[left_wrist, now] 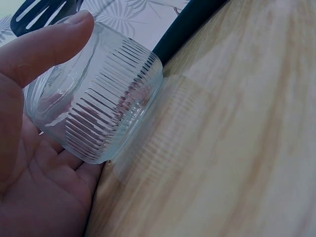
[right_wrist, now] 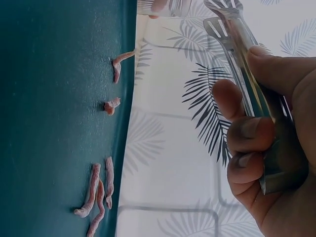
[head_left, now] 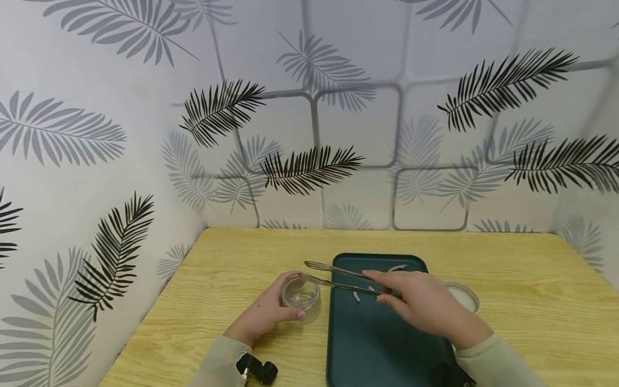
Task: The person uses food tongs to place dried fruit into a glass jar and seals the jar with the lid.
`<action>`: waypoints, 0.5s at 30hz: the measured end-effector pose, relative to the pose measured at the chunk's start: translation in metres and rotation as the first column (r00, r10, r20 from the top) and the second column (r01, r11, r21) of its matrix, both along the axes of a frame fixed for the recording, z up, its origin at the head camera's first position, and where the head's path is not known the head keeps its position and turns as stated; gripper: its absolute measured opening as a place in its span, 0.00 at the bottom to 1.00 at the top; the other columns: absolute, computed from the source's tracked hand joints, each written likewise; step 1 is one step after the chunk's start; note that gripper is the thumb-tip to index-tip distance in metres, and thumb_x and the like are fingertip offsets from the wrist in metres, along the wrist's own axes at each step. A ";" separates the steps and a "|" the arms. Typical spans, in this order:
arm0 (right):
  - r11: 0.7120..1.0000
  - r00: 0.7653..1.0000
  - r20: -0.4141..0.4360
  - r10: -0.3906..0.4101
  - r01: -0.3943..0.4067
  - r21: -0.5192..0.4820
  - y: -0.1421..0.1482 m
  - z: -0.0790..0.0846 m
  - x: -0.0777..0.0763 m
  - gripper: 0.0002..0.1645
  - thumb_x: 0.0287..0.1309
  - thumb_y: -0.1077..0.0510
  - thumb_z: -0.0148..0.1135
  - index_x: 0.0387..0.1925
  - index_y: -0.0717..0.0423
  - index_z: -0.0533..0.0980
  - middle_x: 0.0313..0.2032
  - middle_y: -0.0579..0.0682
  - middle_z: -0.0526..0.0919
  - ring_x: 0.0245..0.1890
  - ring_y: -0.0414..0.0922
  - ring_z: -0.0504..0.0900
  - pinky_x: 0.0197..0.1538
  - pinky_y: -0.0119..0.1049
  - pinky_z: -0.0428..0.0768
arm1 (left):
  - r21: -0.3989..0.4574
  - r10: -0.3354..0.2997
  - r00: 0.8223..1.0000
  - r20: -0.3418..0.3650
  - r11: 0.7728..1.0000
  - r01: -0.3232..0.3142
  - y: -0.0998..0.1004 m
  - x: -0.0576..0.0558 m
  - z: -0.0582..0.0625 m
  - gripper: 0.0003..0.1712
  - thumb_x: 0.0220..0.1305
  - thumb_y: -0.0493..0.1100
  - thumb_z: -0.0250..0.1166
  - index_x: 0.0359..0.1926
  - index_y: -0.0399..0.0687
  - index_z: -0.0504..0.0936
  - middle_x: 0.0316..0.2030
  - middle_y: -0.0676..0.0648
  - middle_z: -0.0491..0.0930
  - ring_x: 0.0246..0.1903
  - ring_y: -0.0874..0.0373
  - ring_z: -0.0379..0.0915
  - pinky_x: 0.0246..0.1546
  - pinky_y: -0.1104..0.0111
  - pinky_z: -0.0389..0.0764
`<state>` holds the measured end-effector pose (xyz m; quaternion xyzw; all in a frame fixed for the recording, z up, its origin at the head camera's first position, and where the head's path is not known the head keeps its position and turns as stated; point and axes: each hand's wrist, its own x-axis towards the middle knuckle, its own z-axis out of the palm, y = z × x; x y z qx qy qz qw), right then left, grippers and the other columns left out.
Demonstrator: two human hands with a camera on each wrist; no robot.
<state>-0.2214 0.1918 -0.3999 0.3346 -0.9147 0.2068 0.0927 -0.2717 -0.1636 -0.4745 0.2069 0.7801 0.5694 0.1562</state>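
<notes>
The left hand [head_left: 263, 314] curls thumb and fingers round a ribbed glass jar [left_wrist: 98, 94] left of the dark green tray [head_left: 377, 344], the right hand [head_left: 425, 301] grips metal tongs [right_wrist: 281, 165] with parted, seemingly empty tips, and several pinkish strips [right_wrist: 93, 190] lie on the tray's far part, so picking them up looks unfinished.

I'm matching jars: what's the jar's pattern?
The jar has vertical ribs, clearest in the left wrist view.
</notes>
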 end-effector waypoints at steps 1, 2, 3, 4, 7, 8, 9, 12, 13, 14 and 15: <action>1.000 1.000 0.005 -0.001 0.001 0.000 0.001 0.000 0.000 0.33 0.67 0.49 0.66 0.72 0.38 0.70 0.33 0.29 0.77 0.24 0.28 0.69 0.28 0.31 0.71 | 0.006 0.000 1.000 0.007 1.000 0.000 0.000 0.000 0.000 0.51 0.60 0.44 0.76 0.77 0.51 0.57 0.72 0.44 0.65 0.69 0.47 0.63 0.66 0.52 0.62; 1.000 1.000 0.011 -0.002 0.002 0.000 0.001 0.001 0.000 0.34 0.67 0.49 0.66 0.72 0.39 0.70 0.33 0.29 0.77 0.25 0.28 0.70 0.28 0.31 0.71 | 0.011 -0.001 1.000 0.012 1.000 0.001 0.000 0.001 0.000 0.51 0.60 0.44 0.76 0.77 0.52 0.56 0.72 0.45 0.65 0.68 0.47 0.64 0.65 0.53 0.63; 1.000 1.000 0.017 -0.004 0.004 0.001 0.002 0.001 0.000 0.34 0.67 0.50 0.66 0.72 0.39 0.70 0.33 0.29 0.77 0.25 0.28 0.70 0.29 0.32 0.71 | 0.015 -0.002 1.000 0.016 1.000 0.002 0.000 0.001 0.000 0.51 0.60 0.44 0.76 0.77 0.52 0.56 0.72 0.45 0.65 0.68 0.47 0.64 0.65 0.54 0.64; 1.000 1.000 0.019 -0.008 0.008 0.004 0.003 0.002 0.000 0.34 0.67 0.50 0.66 0.72 0.40 0.70 0.33 0.29 0.77 0.26 0.28 0.70 0.29 0.32 0.72 | 0.019 -0.002 1.000 0.019 1.000 0.002 0.000 0.001 0.001 0.51 0.60 0.43 0.76 0.77 0.53 0.57 0.72 0.45 0.65 0.68 0.47 0.65 0.64 0.55 0.64; 0.999 0.999 0.032 -0.029 0.029 0.022 0.007 0.004 -0.001 0.34 0.67 0.50 0.66 0.72 0.41 0.70 0.34 0.29 0.77 0.26 0.28 0.70 0.30 0.32 0.72 | 0.026 -0.008 1.000 0.018 1.000 0.008 0.001 0.001 0.000 0.50 0.59 0.43 0.76 0.76 0.54 0.58 0.72 0.45 0.65 0.68 0.48 0.64 0.64 0.57 0.65; 0.999 0.999 0.039 -0.037 0.036 0.024 0.008 0.005 -0.001 0.34 0.67 0.50 0.66 0.73 0.42 0.69 0.34 0.30 0.78 0.26 0.28 0.70 0.30 0.32 0.71 | 0.025 -0.011 1.000 0.014 1.000 0.010 0.001 0.001 0.000 0.49 0.60 0.42 0.76 0.76 0.55 0.58 0.72 0.44 0.65 0.68 0.48 0.64 0.64 0.56 0.65; 0.999 0.998 0.050 -0.043 0.042 0.024 0.009 0.005 -0.001 0.35 0.67 0.50 0.65 0.73 0.42 0.69 0.35 0.30 0.78 0.25 0.28 0.70 0.30 0.33 0.71 | 0.026 -0.012 1.000 0.014 1.000 0.012 0.001 0.001 0.000 0.49 0.60 0.42 0.76 0.76 0.54 0.58 0.72 0.44 0.65 0.69 0.48 0.63 0.65 0.56 0.64; 0.998 0.995 0.078 -0.066 0.065 0.022 0.013 0.006 -0.002 0.36 0.68 0.50 0.65 0.74 0.44 0.67 0.36 0.31 0.79 0.25 0.29 0.70 0.30 0.33 0.71 | 0.022 -0.013 1.000 0.016 1.000 0.013 0.000 0.001 0.000 0.50 0.60 0.43 0.76 0.77 0.53 0.58 0.72 0.44 0.65 0.70 0.48 0.61 0.66 0.53 0.62; 0.997 0.993 0.091 -0.076 0.074 0.023 0.015 0.006 -0.002 0.36 0.68 0.50 0.65 0.74 0.44 0.67 0.36 0.31 0.79 0.25 0.29 0.70 0.30 0.33 0.71 | 0.021 -0.013 1.000 0.016 1.000 0.012 0.000 0.001 0.000 0.50 0.60 0.43 0.76 0.77 0.52 0.58 0.72 0.44 0.65 0.70 0.48 0.61 0.66 0.52 0.62; 0.996 0.991 0.102 -0.086 0.084 0.023 0.017 0.006 -0.002 0.36 0.68 0.49 0.65 0.74 0.44 0.67 0.36 0.31 0.79 0.25 0.29 0.71 0.30 0.34 0.71 | 0.019 -0.013 1.000 0.017 1.000 0.013 0.000 0.000 -0.001 0.50 0.60 0.43 0.76 0.77 0.52 0.57 0.72 0.44 0.65 0.70 0.48 0.61 0.66 0.52 0.62; 0.995 0.989 0.111 -0.095 0.093 0.024 0.019 0.006 -0.002 0.36 0.68 0.49 0.65 0.74 0.45 0.67 0.36 0.31 0.80 0.25 0.29 0.71 0.31 0.34 0.71 | 0.020 -0.014 1.000 0.017 1.000 0.014 0.000 0.000 -0.001 0.50 0.60 0.43 0.76 0.77 0.51 0.57 0.72 0.44 0.65 0.70 0.47 0.61 0.66 0.51 0.62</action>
